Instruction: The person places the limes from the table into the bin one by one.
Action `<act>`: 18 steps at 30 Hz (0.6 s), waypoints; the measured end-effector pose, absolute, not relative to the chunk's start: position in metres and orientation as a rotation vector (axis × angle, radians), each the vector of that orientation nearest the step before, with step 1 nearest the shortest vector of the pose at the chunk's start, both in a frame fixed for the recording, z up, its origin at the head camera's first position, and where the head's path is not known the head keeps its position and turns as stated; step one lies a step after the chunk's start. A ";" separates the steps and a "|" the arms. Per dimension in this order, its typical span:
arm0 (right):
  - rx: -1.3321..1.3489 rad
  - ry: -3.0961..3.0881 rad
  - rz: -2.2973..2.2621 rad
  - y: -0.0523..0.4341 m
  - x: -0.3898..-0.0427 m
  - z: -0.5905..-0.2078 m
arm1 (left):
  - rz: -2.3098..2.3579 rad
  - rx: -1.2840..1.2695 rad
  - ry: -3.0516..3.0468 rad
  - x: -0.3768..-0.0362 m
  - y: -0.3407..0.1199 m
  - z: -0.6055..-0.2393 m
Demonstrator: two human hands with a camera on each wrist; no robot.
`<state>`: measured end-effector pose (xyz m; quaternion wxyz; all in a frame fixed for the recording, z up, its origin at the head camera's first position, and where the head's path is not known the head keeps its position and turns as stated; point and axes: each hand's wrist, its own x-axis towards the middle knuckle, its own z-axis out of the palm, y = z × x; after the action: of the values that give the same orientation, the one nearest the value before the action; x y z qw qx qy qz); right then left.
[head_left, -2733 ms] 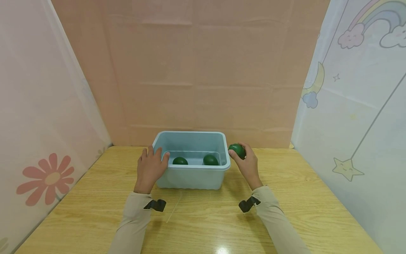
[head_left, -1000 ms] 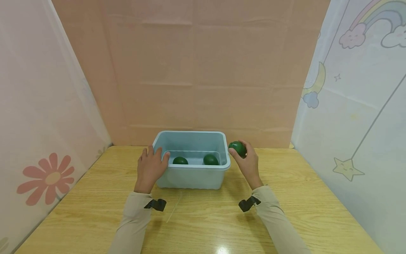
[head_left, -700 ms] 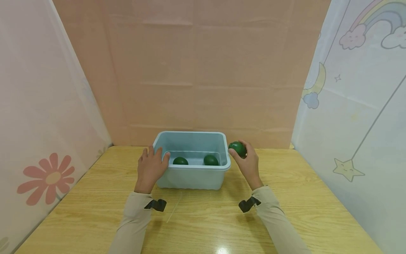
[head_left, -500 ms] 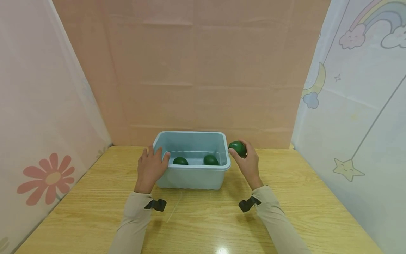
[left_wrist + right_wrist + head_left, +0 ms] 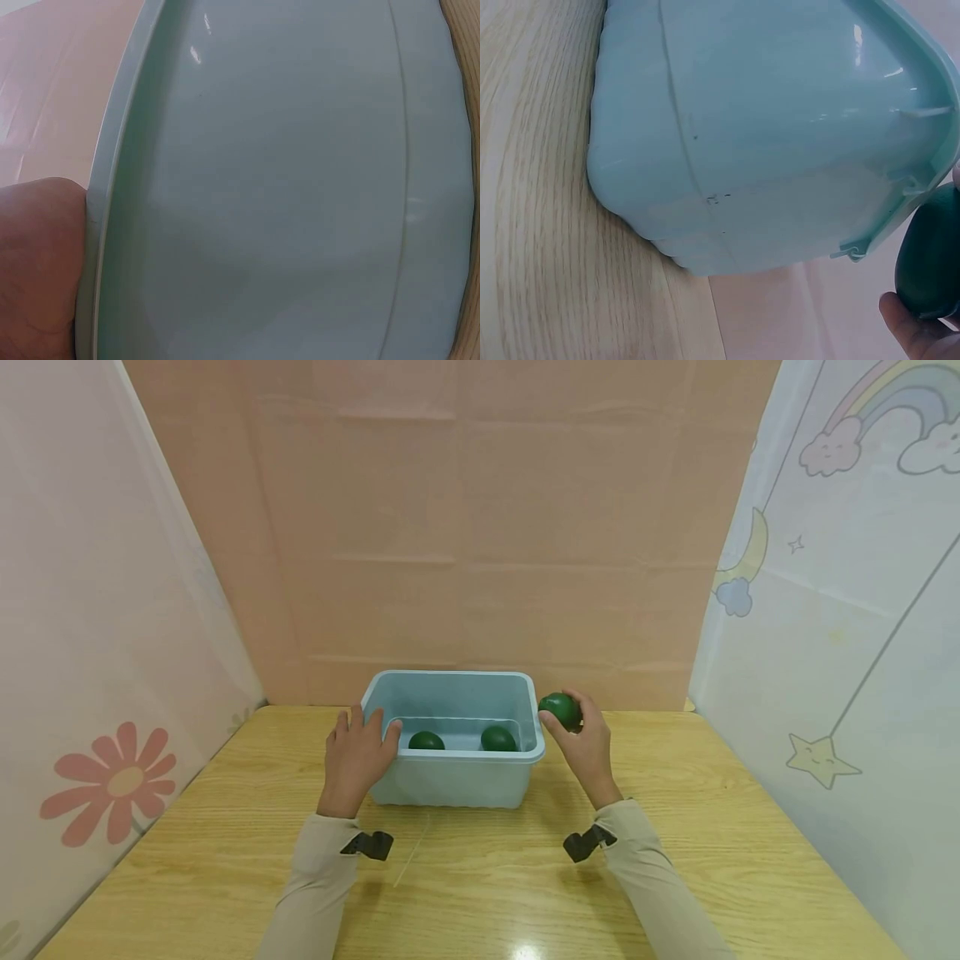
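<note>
A pale blue plastic bin [image 5: 453,781] stands on the table. Two glossy dark green oval fruits lie inside it, a left one [image 5: 426,741] and a right one [image 5: 498,739], partly hidden by the front wall. My left hand [image 5: 354,762] rests on the bin's front left corner, fingers spread and thumb over the front rim. Just outside the right rim, my right hand [image 5: 587,745] holds a third dark green fruit [image 5: 559,711] between thumb and fingers, about level with the rim. The right wrist view shows this fruit [image 5: 928,259] close to the bin's rim, with fingertips below it.
The wooden table [image 5: 675,843] reaches back to a peach-coloured sheet [image 5: 480,527]. Printed sheets stand at the left [image 5: 97,635] and right [image 5: 840,635]. A thin pale line [image 5: 411,853] runs over the table in front of the bin.
Compared with 2.7 seconds ago, the fruit in my right hand is slightly higher. Over the last half second it has shifted a touch left. The left hand and the bin hold still.
</note>
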<state>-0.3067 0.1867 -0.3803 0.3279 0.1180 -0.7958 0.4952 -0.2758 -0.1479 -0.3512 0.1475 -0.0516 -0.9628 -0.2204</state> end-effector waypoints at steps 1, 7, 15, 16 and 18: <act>0.308 -2.086 1.301 0.187 -0.307 -0.380 | -0.634 -0.148 -2.770 -0.276 -0.148 -0.351; 0.316 -2.083 1.293 0.186 -0.305 -0.378 | -0.635 -0.146 -2.776 -0.277 -0.148 -0.352; 0.324 -2.074 1.298 0.185 -0.304 -0.377 | -0.635 -0.142 -2.783 -0.277 -0.148 -0.352; 0.327 -2.074 1.299 0.185 -0.304 -0.377 | -0.633 -0.141 -2.784 -0.277 -0.148 -0.352; 0.336 -2.074 1.301 0.184 -0.303 -0.376 | -0.629 -0.142 -2.781 -0.277 -0.148 -0.352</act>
<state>-0.3029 0.1844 -0.3760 0.3288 0.1282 -0.7926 0.4973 -0.2767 -0.1476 -0.3518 0.1428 -0.0493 -0.9642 -0.2180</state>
